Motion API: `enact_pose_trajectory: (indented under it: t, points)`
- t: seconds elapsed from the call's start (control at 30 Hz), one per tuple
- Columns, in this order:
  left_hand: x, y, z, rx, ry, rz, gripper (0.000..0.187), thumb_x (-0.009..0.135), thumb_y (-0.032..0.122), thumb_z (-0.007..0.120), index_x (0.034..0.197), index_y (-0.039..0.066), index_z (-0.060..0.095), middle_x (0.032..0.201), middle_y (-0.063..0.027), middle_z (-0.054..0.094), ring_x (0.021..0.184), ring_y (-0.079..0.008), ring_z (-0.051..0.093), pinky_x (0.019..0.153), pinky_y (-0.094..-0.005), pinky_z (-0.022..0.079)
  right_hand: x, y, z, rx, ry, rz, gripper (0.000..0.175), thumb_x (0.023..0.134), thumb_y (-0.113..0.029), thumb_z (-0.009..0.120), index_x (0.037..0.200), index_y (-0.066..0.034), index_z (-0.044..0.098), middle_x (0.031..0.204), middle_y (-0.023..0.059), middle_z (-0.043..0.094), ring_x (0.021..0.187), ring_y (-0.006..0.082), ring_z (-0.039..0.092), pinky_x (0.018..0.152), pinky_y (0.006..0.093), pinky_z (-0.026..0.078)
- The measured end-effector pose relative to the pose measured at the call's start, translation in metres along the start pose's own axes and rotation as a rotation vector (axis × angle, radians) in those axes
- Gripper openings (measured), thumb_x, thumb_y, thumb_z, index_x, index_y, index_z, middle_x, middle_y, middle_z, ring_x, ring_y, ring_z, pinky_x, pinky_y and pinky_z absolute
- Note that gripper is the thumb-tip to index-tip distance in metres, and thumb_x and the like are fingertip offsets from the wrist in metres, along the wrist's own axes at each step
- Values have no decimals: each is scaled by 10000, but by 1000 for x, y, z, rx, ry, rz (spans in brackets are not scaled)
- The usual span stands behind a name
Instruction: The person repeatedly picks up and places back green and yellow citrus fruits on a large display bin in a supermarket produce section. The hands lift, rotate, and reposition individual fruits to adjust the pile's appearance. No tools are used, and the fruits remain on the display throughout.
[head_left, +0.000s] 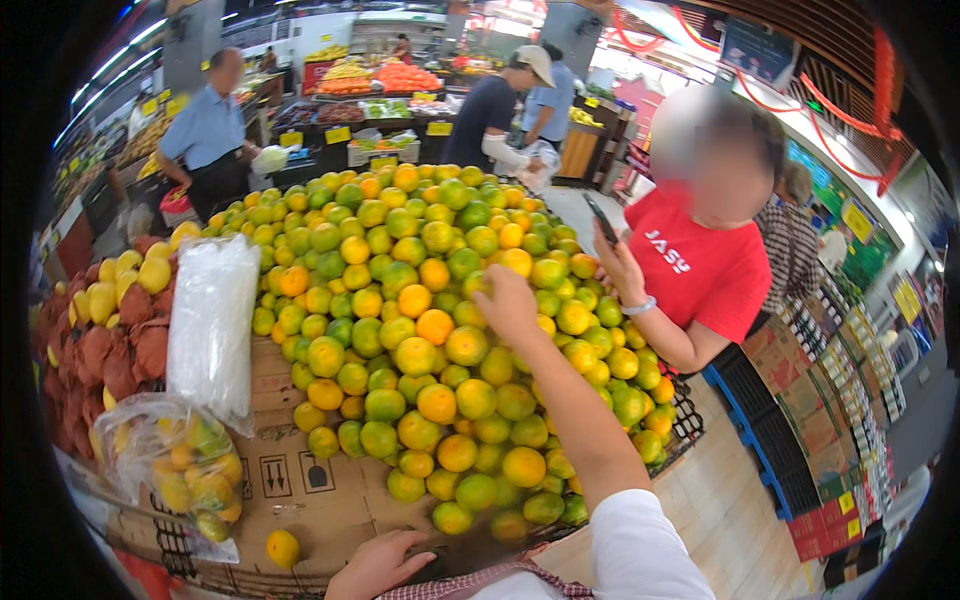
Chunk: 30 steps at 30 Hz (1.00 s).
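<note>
A large pile of green and orange mandarins (416, 356) covers the display in front of me. My right hand (508, 301) reaches into the middle of it, its fingers curled over a yellow-green mandarin; whether it grips the fruit cannot be told. Low in the view, my left hand (386, 564) rests at the near edge above the cardboard (330, 491), thumb apart from the fingers, with nothing seen in it. A single mandarin (283, 549) lies on the cardboard to its left. Farther left sits a clear plastic bag of mandarins (196, 469), below a stack of clear plastic bags (212, 330).
Yellow fruit (154, 275) and reddish-brown wrapped fruit (97, 352) lie at the left. A person in a red shirt (697, 262) stands close at the pile's right side, holding a phone (601, 218). Other people and produce stands are behind. Stacked boxes on a blue pallet (750, 442) stand at the right.
</note>
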<state>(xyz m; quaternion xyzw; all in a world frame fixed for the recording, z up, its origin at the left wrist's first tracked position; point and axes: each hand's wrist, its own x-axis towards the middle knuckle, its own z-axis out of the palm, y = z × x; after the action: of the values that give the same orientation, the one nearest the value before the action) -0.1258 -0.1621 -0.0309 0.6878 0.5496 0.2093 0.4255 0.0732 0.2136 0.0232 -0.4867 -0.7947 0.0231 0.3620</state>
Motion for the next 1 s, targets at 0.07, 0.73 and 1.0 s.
enact_pose_trajectory:
  t: [0.07, 0.73, 1.0]
  points:
    - [-1, -1, 0, 22, 6, 3, 437, 946, 382, 654, 1196, 23, 640, 1040, -187, 691, 953, -359, 672, 809, -416, 542, -1, 2, -1, 18, 2, 3, 328, 825, -228, 743, 1065, -53, 604, 1031, 147, 646, 998, 355, 613, 860, 450, 500]
    - [2, -5, 4, 56, 8, -22, 441, 950, 421, 613, 1217, 71, 632, 1085, -180, 677, 1023, -381, 644, 862, -449, 527, 13, -13, 2, 39, -20, 12, 435, 759, -312, 806, 988, -47, 550, 912, 154, 639, 899, 352, 614, 822, 444, 496]
    - [3, -8, 4, 60, 14, -10, 450, 956, 417, 620, 1230, 61, 633, 1074, -191, 683, 992, -386, 656, 843, -437, 534, 36, 10, 4, 177, -102, 20, 376, 768, -187, 777, 1073, -70, 590, 1074, 137, 641, 1043, 356, 581, 898, 447, 475]
